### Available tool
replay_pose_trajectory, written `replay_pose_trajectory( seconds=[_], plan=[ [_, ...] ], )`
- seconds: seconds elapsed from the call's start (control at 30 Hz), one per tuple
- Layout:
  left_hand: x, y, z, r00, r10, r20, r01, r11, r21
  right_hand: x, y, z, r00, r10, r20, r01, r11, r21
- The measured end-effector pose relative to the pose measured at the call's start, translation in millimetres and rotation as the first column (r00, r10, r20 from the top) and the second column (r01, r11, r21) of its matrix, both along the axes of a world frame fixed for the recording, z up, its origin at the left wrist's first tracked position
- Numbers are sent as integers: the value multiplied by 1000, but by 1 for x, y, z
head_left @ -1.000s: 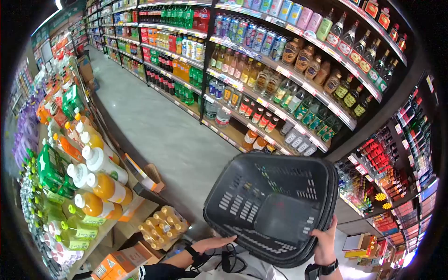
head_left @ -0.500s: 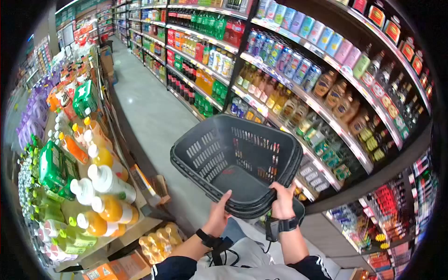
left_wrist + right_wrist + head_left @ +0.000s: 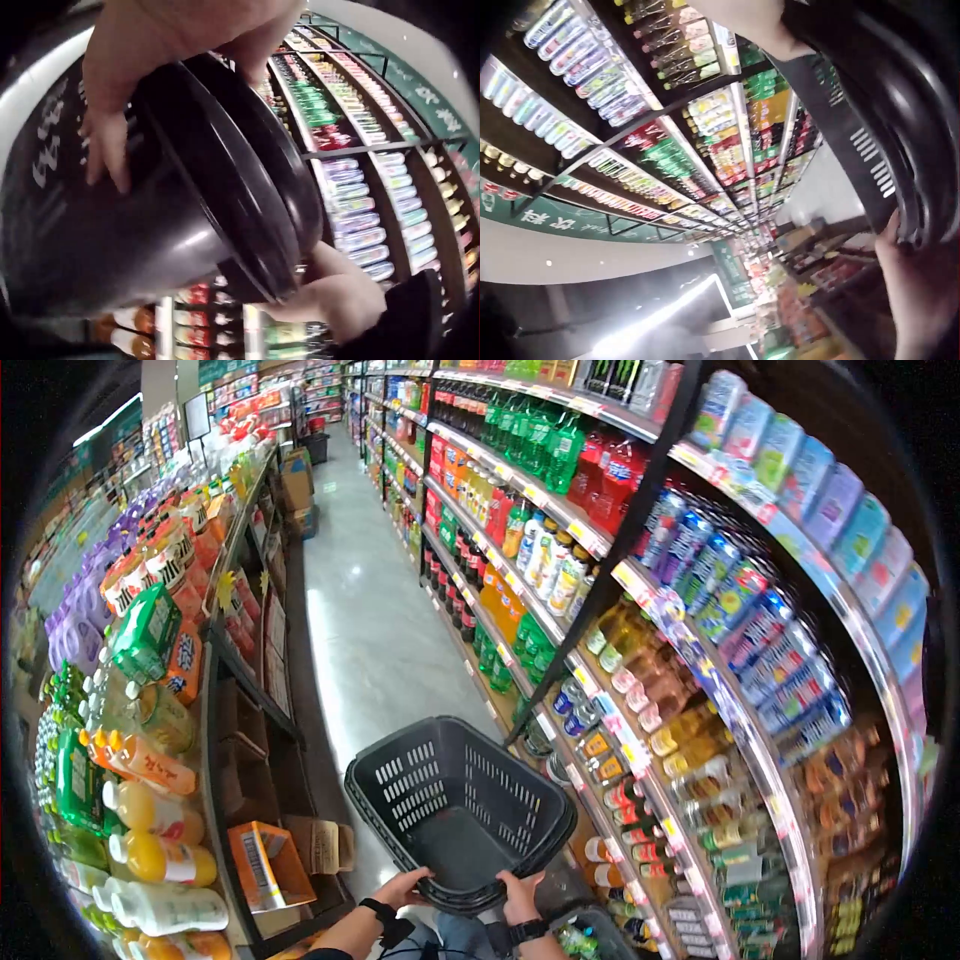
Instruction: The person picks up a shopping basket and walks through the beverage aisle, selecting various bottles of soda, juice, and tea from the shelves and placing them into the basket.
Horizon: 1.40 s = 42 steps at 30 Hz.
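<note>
The left grip (image 3: 403, 889) and right grip (image 3: 520, 897) pinched nested black slotted plastic baskets (image 3: 458, 845) extending ahead of them; even lifting seemed best for balance.

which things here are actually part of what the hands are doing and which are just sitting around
In hand:
black basket, perhaps more than one nested
left hand, gripping the rim
right hand, also on the rim

Just around:
orange bottles, left
orange box, low left
green bottles, shelved
cans, right
</note>
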State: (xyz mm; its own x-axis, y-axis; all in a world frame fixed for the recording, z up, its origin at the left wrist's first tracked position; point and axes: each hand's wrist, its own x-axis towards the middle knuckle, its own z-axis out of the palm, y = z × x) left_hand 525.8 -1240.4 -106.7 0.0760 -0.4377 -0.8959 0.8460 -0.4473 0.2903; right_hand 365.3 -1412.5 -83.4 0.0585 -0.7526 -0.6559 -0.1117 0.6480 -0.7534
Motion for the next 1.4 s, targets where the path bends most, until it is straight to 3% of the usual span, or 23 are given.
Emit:
replay_pose_trajectory(
  seconds=[0.07, 0.13, 0.2, 0.27, 0.3, 0.4, 0.47, 0.5, 0.57, 0.67, 0.73, 0.87, 0.93, 0.97, 1.0, 1.03, 1.07, 1.13, 1.27, 1.33, 1.4],
  plan=[
    [2, -20, -83, 990, 106, -90, -98, 991, 90, 4, -23, -36, 997, 49, 55, -48, 999, -15],
    [8, -46, -75, 994, 82, -66, -69, 982, 175, 14, -45, -69, 999, 14, 36, -19, 992, 125],
    [16, -57, -94, 975, 126, -181, -112, 990, 88, 23, -60, -106, 998, 28, -57, -18, 983, 183],
    [18, -67, -113, 979, 154, -132, -143, 986, 90, 25, -69, -137, 995, 37, -97, -13, 971, 240],
    [18, -68, -131, 983, 151, -100, -143, 986, 81, 35, -77, -123, 997, 25, -69, -5, 961, 276],
    [33, -77, -197, 963, 238, -127, -231, 971, 68, 53, -91, -142, 996, -6, -89, 31, 960, 279],
    [39, -74, -236, 966, 216, -144, -222, 975, -26, 55, -90, -185, 972, 69, -224, -27, 983, 184],
    [49, -90, -222, 965, 259, -42, -259, 966, 20, 61, -90, -189, 996, -14, -89, 27, 990, 138],
    [85, -119, -185, 989, 150, -10, -148, 984, 97, 93, -101, -172, 995, -95, -40, 101, 971, 218],
    [110, -111, -259, 979, 175, 102, -157, 974, -163, 116, -100, -211, 988, -122, -98, 142, 961, 236],
    [137, -123, -254, 998, 39, 47, -39, 999, 12, 125, -107, -234, 989, -101, -104, 127, 951, 283],
    [179, -151, -274, 999, -36, -36, 37, 998, 48, 139, -125, -280, 996, -2, -87, 30, 946, 323],
    [190, -163, -299, 997, -62, -35, 64, 997, 33, 161, -143, -273, 996, 26, -81, 6, 927, 374],
    [194, -163, -313, 978, -171, 117, 174, 985, -17, 175, -153, -263, 997, 24, -72, 5, 925, 380],
    [199, -170, -326, 982, -158, 107, 154, 987, 46, 187, -161, -255, 998, 25, -61, 0, 923, 385],
    [205, -178, -337, 985, -143, 99, 132, 985, 112, 179, -165, -293, 995, 90, -42, -71, 944, 322],
    [211, -184, -343, 988, -126, 94, 108, 978, 178, 180, -171, -316, 988, 120, -97, -76, 924, 374],
    [231, -196, -333, 984, -115, 134, 85, 973, 217, 203, -184, -302, 954, 253, -159, -152, 870, 468],
    [265, -210, -315, 930, -162, 329, 105, 977, 186, 206, -179, -373, 971, 232, -58, -190, 893, 408],
    [274, -214, -311, 892, -221, 395, 139, 964, 226, 230, -185, -342, 965, 235, -115, -175, 906, 385],
    [263, -199, -368, 758, -78, 647, 84, 996, 21, 246, -192, -325, 965, 233, -117, -184, 927, 326]
  ],
)
